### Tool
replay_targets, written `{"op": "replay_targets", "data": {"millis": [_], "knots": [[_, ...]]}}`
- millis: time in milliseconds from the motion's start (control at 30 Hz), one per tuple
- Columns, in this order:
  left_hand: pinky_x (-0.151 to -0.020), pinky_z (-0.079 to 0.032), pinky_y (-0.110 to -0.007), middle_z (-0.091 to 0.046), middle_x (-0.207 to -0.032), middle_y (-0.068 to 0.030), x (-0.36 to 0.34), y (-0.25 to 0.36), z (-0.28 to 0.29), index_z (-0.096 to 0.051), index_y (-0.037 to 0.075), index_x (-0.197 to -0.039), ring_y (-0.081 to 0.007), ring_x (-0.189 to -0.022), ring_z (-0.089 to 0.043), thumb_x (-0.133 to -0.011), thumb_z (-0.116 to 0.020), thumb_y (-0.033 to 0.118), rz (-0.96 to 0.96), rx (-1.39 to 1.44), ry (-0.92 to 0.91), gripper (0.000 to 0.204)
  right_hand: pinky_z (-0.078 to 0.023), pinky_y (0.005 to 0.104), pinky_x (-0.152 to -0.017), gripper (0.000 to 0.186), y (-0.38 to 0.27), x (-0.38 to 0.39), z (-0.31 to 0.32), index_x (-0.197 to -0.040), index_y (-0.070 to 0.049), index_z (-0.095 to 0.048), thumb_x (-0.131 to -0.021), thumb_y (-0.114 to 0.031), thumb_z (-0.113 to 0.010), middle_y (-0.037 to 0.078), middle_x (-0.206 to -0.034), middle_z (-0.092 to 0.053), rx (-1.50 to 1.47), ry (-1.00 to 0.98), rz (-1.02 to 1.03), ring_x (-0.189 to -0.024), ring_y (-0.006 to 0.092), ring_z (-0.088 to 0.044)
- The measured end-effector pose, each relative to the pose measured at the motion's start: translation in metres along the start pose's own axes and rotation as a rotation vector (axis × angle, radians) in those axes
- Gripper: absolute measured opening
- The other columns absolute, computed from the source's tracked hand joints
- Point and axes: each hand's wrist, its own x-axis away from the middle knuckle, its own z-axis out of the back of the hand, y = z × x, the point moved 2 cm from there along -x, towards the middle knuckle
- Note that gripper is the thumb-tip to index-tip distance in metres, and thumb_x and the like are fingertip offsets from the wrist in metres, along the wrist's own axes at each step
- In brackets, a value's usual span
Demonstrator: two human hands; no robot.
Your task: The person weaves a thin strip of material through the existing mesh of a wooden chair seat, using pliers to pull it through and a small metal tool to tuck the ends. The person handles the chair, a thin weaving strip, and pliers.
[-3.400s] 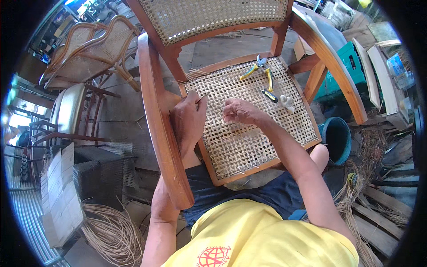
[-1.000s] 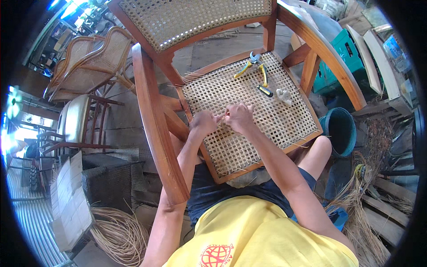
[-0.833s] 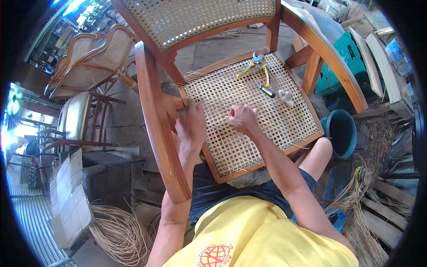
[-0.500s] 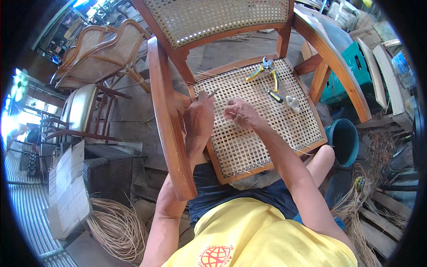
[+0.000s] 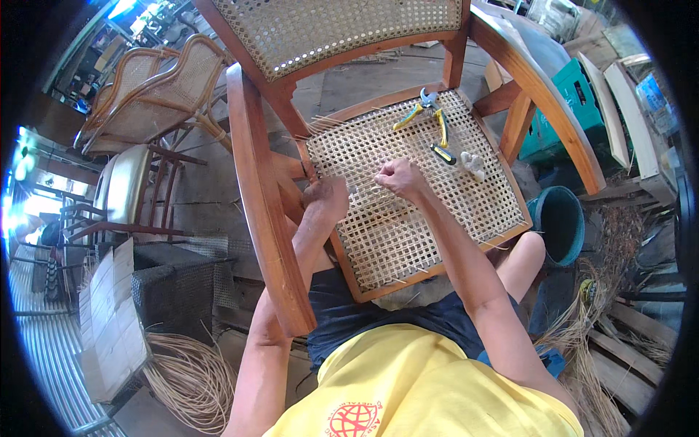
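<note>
My right hand [image 5: 402, 178] was curled into a fist over the seat [image 5: 392, 240], mid-frame; my left hand [image 5: 328, 198] blurred at the seat's left edge, its grip I couldn't tell; pliers [image 5: 429, 100] lay on the seat, above centre

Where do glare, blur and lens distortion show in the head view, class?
Head view, far left: white-blue glare washes out detail, and the gold seat shines; head view, centre: the left hand looks softer than the right hand, probably motion blur; head view, lower left: the ribbed panel curves with the fisheye.
</note>
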Motion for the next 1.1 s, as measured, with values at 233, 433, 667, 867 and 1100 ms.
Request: {"op": "replay_targets", "data": {"millis": [233,433,667,867,1100], "knots": [[-0.089,-0.057,-0.044,-0.072,-0.112,-0.0176,-0.003,0.008,0.013,-0.075,0.003,-0.106,-0.0325,-0.107,-0.070,-0.090,-0.062,0.016,0.024,-0.044,-0.017,0.024,-0.057,0.0356,-0.075,0.024,-0.013,-0.002,-0.010,-0.087,-0.009,-0.078,-0.076,-0.030,-0.080,0.010,-0.083,-0.075,0.126,0.076,-0.176,-0.077,0.0208,-0.070],[-0.086,-0.057,-0.045,-0.072,-0.104,-0.0193,-0.007,0.011,0.007,-0.073,0.003,-0.101,-0.0350,-0.101,-0.071,-0.093,-0.062,0.022,-0.047,0.025,-0.038,0.023,-0.057,0.0349,-0.075,0.025,-0.018,-0.006,-0.009,-0.091,-0.009,-0.078,-0.074,-0.028,-0.079,0.009,-0.087,-0.076,0.173,0.011,-0.219,-0.078,0.0203,-0.071],[-0.073,-0.057,-0.044,-0.073,-0.091,-0.0180,-0.035,-0.030,-0.056,-0.070,0.001,-0.090,-0.0331,-0.080,-0.071,-0.095,-0.059,0.031,-0.195,0.253,0.078,0.032,-0.056,0.0401,-0.077,0.029,-0.027,-0.013,-0.031,-0.094,-0.013,-0.076,-0.084,-0.040,-0.073,0.008,-0.091,-0.074,0.309,-0.033,-0.125,-0.083,0.0214,-0.069],[-0.076,-0.056,-0.044,-0.071,-0.081,-0.0188,-0.026,-0.018,-0.038,-0.069,0.002,-0.087,-0.0315,-0.081,-0.070,-0.096,-0.058,0.041,0.296,0.867,-0.263,0.042,-0.043,0.0505,-0.094,0.041,-0.040,0.011,-0.029,-0.098,-0.013,-0.069,-0.087,-0.052,-0.070,0.008,-0.092,-0.070,0.341,-0.072,-0.123,-0.092,0.0232,-0.067],[-0.075,-0.052,-0.048,-0.068,-0.082,-0.0158,0.022,0.006,0.001,-0.062,0.005,-0.085,-0.0349,-0.081,-0.068,-0.093,-0.063,0.042,0.210,0.356,0.356,0.038,-0.027,0.0603,-0.118,0.017,-0.030,0.014,-0.035,-0.100,-0.014,-0.063,-0.086,-0.023,-0.061,0.009,-0.096,-0.069,0.251,-0.011,-0.143,-0.101,0.0254,-0.066]]}}
